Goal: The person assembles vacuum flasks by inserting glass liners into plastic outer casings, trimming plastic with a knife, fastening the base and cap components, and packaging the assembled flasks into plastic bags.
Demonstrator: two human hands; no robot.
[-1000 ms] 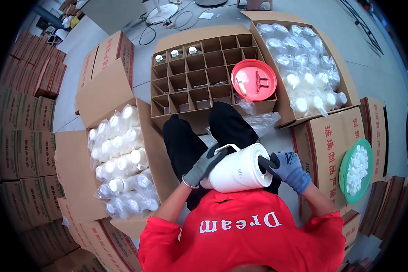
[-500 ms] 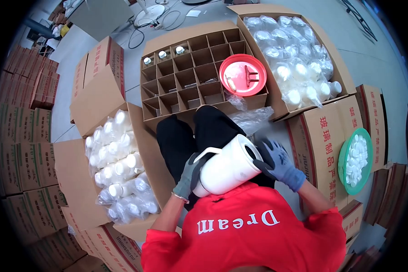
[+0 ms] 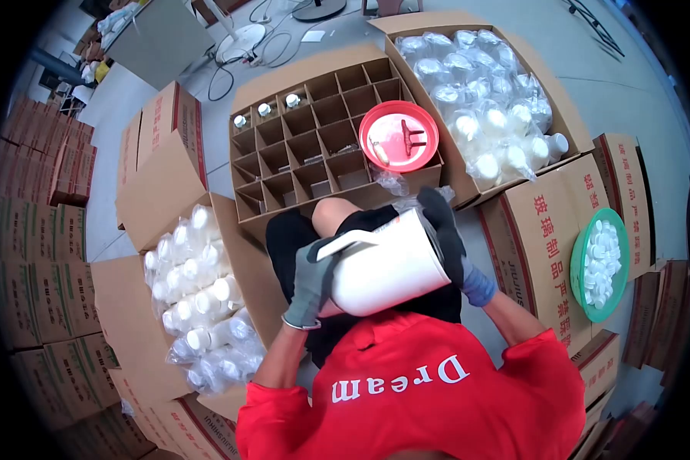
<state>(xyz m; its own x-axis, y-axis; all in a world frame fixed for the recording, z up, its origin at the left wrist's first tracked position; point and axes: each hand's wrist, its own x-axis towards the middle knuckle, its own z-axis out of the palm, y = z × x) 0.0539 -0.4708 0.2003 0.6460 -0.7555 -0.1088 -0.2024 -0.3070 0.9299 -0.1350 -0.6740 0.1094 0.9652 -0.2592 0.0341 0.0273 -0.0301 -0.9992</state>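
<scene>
A white jug [image 3: 391, 268] with a side handle [image 3: 349, 241] lies tilted on its side over my lap. My left hand [image 3: 312, 285], in a grey glove, grips it at the handle side, fingers wrapped there. At the other end, my right hand [image 3: 446, 239], in a dark grey and blue glove, is pressed along the rim and covers the jug's end, so the opening is hidden. In front of my knees stands a carton with cardboard dividers [image 3: 314, 126], holding several bottles with silvery tops [image 3: 264, 110] in its far-left cells.
A red lid-like tray [image 3: 399, 136] with a red tool rests on the divided carton. Cartons of plastic-wrapped white-capped bottles stand left [image 3: 199, 295] and front right [image 3: 483, 92]. A green basin [image 3: 602, 264] of white pieces sits on boxes at right. Stacked cartons [image 3: 42, 299] line the left.
The jug has turned so that its dark opening no longer shows. My right hand has moved up and across its end, with the fingers now pointing forward.
</scene>
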